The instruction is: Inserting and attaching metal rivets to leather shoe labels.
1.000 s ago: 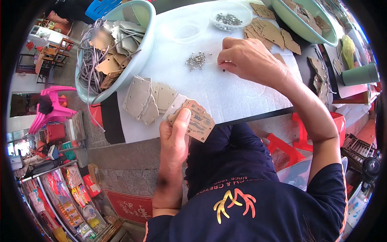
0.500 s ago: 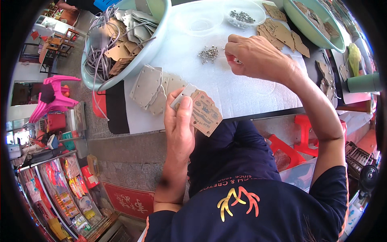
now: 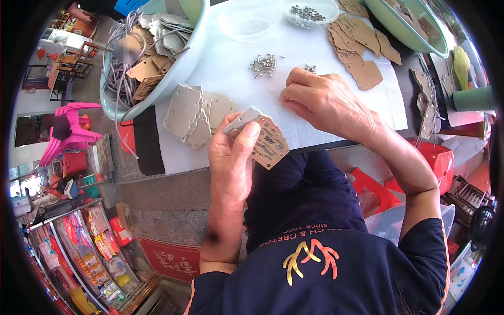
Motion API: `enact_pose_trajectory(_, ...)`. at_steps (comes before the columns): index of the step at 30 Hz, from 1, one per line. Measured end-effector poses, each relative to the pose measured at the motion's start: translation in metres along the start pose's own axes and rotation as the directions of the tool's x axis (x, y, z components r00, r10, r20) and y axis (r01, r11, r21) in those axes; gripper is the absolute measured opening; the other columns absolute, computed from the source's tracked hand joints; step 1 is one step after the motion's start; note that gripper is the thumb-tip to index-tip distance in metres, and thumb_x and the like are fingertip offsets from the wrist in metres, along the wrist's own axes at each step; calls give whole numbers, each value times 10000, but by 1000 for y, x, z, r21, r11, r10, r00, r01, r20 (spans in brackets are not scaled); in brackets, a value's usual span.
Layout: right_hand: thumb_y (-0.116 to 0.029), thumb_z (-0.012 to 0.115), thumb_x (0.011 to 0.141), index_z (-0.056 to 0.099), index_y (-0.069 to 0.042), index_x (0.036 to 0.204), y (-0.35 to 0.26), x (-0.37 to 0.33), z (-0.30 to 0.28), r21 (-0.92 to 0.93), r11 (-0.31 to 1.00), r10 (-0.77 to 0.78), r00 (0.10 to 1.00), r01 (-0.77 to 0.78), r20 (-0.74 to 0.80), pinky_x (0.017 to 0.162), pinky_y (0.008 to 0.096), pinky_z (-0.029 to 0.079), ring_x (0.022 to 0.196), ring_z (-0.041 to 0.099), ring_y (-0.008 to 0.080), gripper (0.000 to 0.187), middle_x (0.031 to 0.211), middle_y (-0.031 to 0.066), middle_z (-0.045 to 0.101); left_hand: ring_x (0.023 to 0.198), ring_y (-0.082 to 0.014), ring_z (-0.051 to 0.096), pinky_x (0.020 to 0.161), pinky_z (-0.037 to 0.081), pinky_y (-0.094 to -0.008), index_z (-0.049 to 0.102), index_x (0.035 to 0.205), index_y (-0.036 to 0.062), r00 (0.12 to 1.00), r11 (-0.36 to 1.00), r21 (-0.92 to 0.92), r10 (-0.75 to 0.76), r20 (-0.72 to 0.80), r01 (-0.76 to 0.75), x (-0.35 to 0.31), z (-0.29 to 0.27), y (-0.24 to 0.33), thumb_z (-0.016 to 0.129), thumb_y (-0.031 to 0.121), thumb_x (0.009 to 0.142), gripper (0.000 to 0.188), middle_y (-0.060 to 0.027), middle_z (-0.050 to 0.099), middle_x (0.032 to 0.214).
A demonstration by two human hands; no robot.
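Observation:
My left hand [image 3: 231, 163] is closed on a brown printed card [image 3: 271, 146] with small holes along its edge, and a grey-white piece shows behind it under the thumb. Over the white-covered table, my right hand [image 3: 333, 105] hovers with its fingers pressed together; whatever lies between them is hidden. Just beyond it are a loose pile of small silver rivets [image 3: 264, 66] and a smaller cluster of metal bits [image 3: 311, 69]. Grey wavy-edged cards [image 3: 185, 113] lie overlapping left of my left hand. Brown cards [image 3: 363, 74] are spread out to the right.
A large pale-green basin [image 3: 197, 52] at the far left holds grey cord and cards. Another green basin [image 3: 407, 39] stands far right. A clear tub [image 3: 315, 23] contains small dark metal parts; a clear lid [image 3: 249, 32] lies beside it. Red stools [image 3: 438, 165] stand beneath the table's right side.
My right hand has lowered slightly and come nearer to the card, its fingers now pointing left. The left hand has tilted the card a little. The view has shifted slightly.

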State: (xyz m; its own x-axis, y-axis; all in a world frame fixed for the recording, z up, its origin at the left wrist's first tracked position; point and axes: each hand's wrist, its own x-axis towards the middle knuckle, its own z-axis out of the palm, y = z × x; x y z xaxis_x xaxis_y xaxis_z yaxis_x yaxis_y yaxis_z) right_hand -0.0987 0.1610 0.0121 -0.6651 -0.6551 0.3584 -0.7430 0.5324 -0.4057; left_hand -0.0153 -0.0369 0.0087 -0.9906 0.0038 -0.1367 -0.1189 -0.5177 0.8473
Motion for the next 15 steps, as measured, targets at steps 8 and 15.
enact_pose_trajectory(8, -116, 665, 900, 655, -4, 1003, -35, -18, -14, 702, 538, 463, 859, -466, 216, 573, 217, 423, 654, 500, 33, 153, 802, -7, 619, 888, -93, 603, 826, 482, -247, 562, 1121, -12, 1000, 998, 53, -20, -17, 21, -6, 6, -7, 615, 62, 910, 230, -62, 639, 991)
enact_pose_trajectory(15, -45, 654, 895, 631, 0, 1023, -49, -45, -8, 796, 430, 399, 880, -427, 257, 676, 210, 481, 792, 570, 41, 138, 879, 14, 627, 850, -55, 575, 782, 468, -211, 573, 1100, -5, 992, 991, 58, -120, 45, 117, -22, 13, -9, 650, 81, 898, 233, -33, 631, 965)
